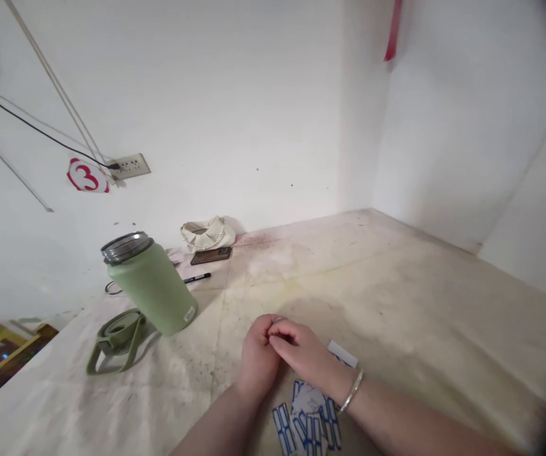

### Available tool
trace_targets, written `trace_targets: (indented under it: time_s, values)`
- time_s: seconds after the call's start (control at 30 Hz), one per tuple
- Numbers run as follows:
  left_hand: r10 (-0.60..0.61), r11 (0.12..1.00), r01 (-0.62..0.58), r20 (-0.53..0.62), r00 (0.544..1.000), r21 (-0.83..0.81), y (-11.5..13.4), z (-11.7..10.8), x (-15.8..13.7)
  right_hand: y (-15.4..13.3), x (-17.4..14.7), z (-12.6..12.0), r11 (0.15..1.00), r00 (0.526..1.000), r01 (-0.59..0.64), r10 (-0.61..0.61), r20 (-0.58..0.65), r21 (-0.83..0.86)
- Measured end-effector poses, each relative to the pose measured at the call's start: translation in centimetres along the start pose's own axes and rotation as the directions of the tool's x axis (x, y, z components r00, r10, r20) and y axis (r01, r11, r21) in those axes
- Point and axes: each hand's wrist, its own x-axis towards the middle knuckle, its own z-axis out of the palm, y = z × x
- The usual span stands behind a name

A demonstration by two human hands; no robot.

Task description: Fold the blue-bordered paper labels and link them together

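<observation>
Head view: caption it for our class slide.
Left hand and right hand together near blue-marked cards and uncapped green bottle.

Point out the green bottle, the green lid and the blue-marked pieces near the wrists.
Green bottle (155, 290): head view, middle of its body.
Green lid (121, 323): head view, on its round part.
Blue-marked pieces (310, 423): head view, middle of the overlapping pile.

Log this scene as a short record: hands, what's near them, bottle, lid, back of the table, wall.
Hands: left hand and right hand together; whether they enclose anything is hidden
Near hands: white paper cards with blue markings, mostly between the forearms
Bottle: green cylindrical bottle with metal rim, standing, open
Lid: green lid with loop handle, off, beside the bottle
Back: cream pouch with beaded strap, dark flat phone
Wall: pale rectangular socket plate
</observation>
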Motion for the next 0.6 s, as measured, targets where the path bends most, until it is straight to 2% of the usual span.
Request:
trace_targets:
  time_s: [0.17, 0.47, 0.6]
  values:
    - [-0.012, 0.998, 0.011, -0.025, 1.000, -0.067, -0.36, 0.08, -0.08, -0.65, -0.25, 0.10, 1.000, 1.000, 0.002, -0.002, -0.009, 0.002]
    - [-0.080, 0.987, 0.078, -0.014, 0.997, -0.139, 0.28, -0.18, -0.19, -0.36, -0.31, -0.30, 0.992, 1.000, 0.000, 0.003, -0.021, 0.124]
    - [-0.076, 0.990, 0.072, -0.027, 0.997, -0.120, 0.48, -0.25, -0.21, -0.69, -0.41, -0.39, 0.993, 1.000, 0.014, -0.011, -0.025, 0.117]
